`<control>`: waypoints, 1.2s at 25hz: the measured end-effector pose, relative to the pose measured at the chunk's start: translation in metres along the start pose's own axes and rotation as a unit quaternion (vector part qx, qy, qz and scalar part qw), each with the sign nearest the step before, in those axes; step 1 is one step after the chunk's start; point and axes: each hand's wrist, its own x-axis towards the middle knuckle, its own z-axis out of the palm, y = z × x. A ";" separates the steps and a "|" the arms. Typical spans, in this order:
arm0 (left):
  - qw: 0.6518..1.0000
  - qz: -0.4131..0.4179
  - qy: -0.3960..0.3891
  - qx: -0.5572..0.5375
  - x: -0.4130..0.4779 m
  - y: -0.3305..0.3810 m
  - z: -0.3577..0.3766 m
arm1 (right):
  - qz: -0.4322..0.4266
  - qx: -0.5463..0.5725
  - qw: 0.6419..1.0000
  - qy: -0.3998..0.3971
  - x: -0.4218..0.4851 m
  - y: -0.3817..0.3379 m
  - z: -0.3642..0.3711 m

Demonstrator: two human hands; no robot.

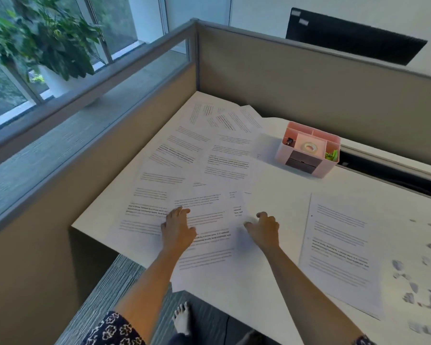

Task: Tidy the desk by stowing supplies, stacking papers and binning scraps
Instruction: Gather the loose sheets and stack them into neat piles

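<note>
Left hand lay flat, fingers spread, on the printed sheets; right hand bent its fingers at the nearest sheet's edge, grip unclear. Sheets fanned away beyond both, mostly ahead of the left.

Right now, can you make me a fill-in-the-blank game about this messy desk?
The tape roll sits in the ____ desk organizer.
The paper scraps lie to the ____ of the right hand.
The left hand rests on printed sheets spread over the ____ desk.
Missing words: pink, right, white.
</note>
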 end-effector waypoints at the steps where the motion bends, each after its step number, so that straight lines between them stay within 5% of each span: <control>1: 1.000 0.007 -0.019 0.013 0.002 -0.008 0.000 | 0.008 0.001 1.000 -0.001 -0.002 -0.009 0.005; 11: 0.982 0.073 -0.121 0.121 0.014 -0.032 0.004 | 0.086 -0.035 0.995 -0.028 -0.003 -0.052 0.037; 16: 0.992 0.102 -0.019 0.071 0.023 -0.040 -0.010 | 0.101 0.099 0.989 -0.028 -0.003 -0.052 0.047; 20: 0.995 -0.029 0.055 0.076 0.046 -0.064 -0.035 | 0.126 0.141 0.982 -0.009 -0.006 -0.054 0.051; 24: 0.981 -0.187 0.005 0.048 0.061 -0.091 -0.052 | 0.137 0.166 0.976 -0.007 -0.003 -0.053 0.052; 30: 0.987 -0.145 -0.006 0.063 0.040 -0.077 -0.032 | 0.144 0.197 0.970 -0.010 0.001 -0.060 0.050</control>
